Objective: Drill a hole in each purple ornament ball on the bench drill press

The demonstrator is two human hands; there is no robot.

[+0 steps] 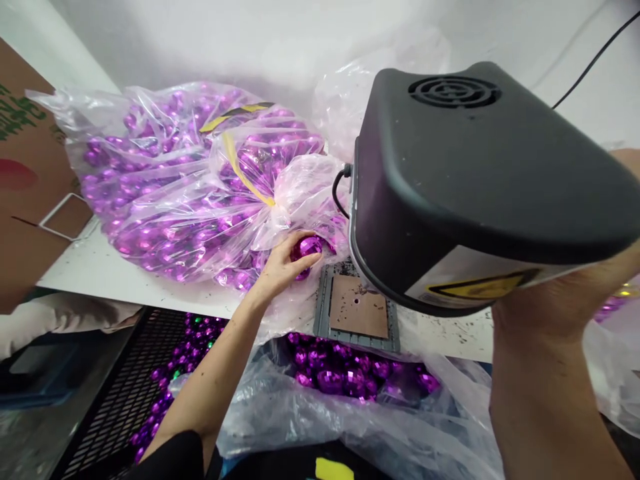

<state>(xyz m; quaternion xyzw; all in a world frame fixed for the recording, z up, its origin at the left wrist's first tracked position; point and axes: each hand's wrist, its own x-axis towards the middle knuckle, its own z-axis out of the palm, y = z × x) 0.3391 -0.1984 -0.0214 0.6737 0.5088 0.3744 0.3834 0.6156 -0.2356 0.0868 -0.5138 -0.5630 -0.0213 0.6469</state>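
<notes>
My left hand (286, 265) curls its fingers and thumb around a shiny purple faceted bauble (311, 247), at the gathered mouth of a clear plastic bag (175, 193) full of similar baubles. To its right lies a grey tray-like base (324, 300) with a brown square plate (357, 317) that has a small hole in the middle and dark flecks on it. A large black machine housing (480, 160) with a round vent and a yellow warning label overhangs that base. My right hand (543, 303) reaches up behind the housing, which hides its fingers and anything they touch.
Below the white table's edge sits an open plastic-lined container (360, 407) with purple baubles. A black mesh crate (115, 380) with more baubles, some green, is at the lower left. A cardboard box (30, 200) stands far left. Black cable (595, 63) runs along the wall.
</notes>
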